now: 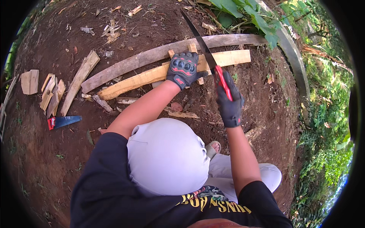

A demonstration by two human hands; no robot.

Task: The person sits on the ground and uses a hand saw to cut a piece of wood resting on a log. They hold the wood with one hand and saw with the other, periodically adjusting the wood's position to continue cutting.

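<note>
A hand saw with a dark blade (200, 41) and a red handle is in my right hand (230, 99), its fingers closed around the handle. The blade points away and to the left, crossing a light wooden plank (232, 57). My left hand (183, 69) grips that plank just left of the blade, its curled fingertips hidden beyond the far side and the thumb stretched toward the blade. Both hands wear black gloves, the left with visible red trim. Short wooden pieces (192, 48) lie crosswise under the plank. I cannot tell how deep any cut goes.
A long weathered board (137, 59) lies just beyond the plank. To the left are a rough board (80, 81), split wood pieces (51, 95), a wood block (29, 82) and a second saw (64, 122). Plants (262, 22) and a curved edging (294, 53) border the right.
</note>
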